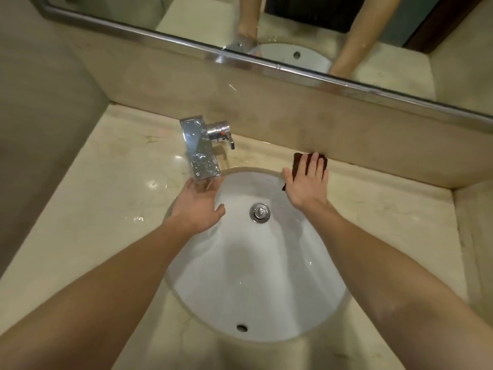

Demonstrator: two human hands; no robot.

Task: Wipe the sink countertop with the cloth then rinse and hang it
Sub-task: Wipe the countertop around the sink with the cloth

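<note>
A dark brown cloth [298,162] lies flat on the beige marble countertop [106,188], behind the sink's right rim and against the backsplash. My right hand [306,182] presses on it with straight, spread fingers and covers most of it. My left hand [197,206] rests open on the sink's left rim, just below the faucet spout, holding nothing. The white oval sink basin [253,276] sits between my forearms.
A chrome faucet [200,148] with a side lever [226,134] stands behind the basin at left, spotted with water drops. A chrome drain plug [259,212] is in the basin. A mirror [293,30] runs above the backsplash. Walls close both ends of the counter.
</note>
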